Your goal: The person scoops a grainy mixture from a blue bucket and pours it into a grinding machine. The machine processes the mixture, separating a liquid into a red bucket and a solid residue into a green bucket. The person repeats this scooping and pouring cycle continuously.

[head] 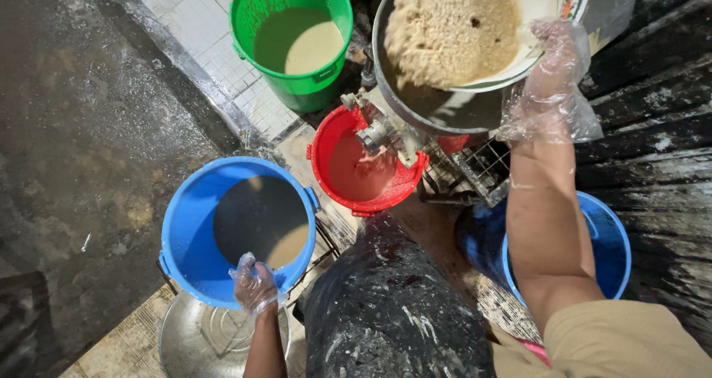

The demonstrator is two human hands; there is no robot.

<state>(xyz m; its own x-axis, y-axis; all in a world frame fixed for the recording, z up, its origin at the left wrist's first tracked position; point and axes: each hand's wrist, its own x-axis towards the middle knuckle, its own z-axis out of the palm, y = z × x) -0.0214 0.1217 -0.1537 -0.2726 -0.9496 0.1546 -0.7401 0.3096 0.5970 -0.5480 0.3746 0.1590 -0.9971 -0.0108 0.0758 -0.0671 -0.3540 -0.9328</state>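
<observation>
The gloved right hand (552, 70), clamped on a tilted white bowl (545, 7), is tipping wet grain mash (452, 25) into a round steel hopper (437, 103), possibly slopping over, while the left hand (256, 285) is gripping a blue plastic bucket's rim (185, 222).

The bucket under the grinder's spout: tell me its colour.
Red bucket, holding pale brownish liquid; the head view shows it, between the green bucket and the blue bucket.

White patterned bowl of wet beige mash (512, 22) cut off by top edge. Second blue plastic bucket (612, 252), lower right, mostly hidden behind forearm. Round steel basin (200, 341) cropped at bottom edge. Grinder spout (386, 129) detail unclear.
</observation>
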